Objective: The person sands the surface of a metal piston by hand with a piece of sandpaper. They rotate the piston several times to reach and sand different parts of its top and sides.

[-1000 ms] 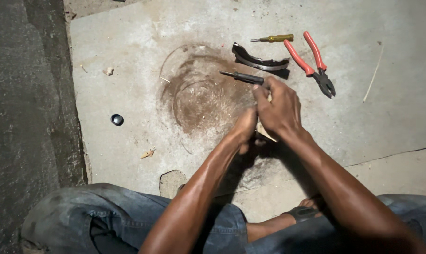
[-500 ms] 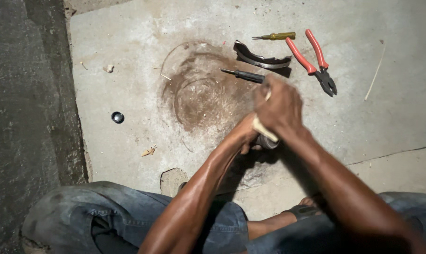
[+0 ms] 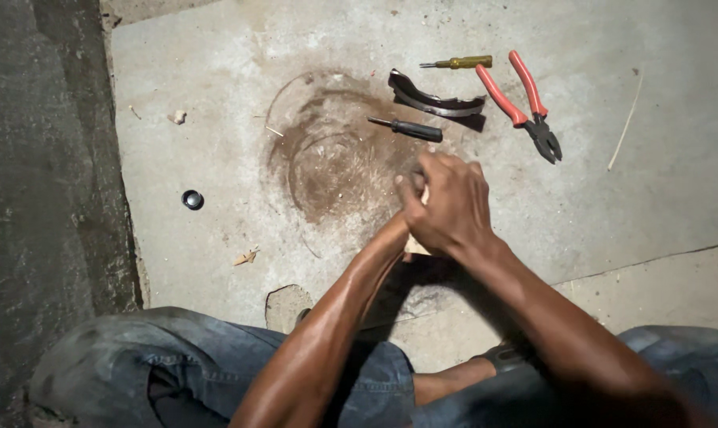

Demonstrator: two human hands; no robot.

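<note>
Head view: my right hand (image 3: 447,208) is closing over my left hand (image 3: 406,230), both clamping a pale, mostly hidden object (image 3: 416,247) above the concrete slab (image 3: 216,119), near the black-handled screwdriver (image 3: 407,128), curved dark metal piece (image 3: 434,101) and red pliers (image 3: 527,101).

Single head view, steep downward, close over hands (image 3: 446,208), concrete slab (image 3: 612,206).
</note>
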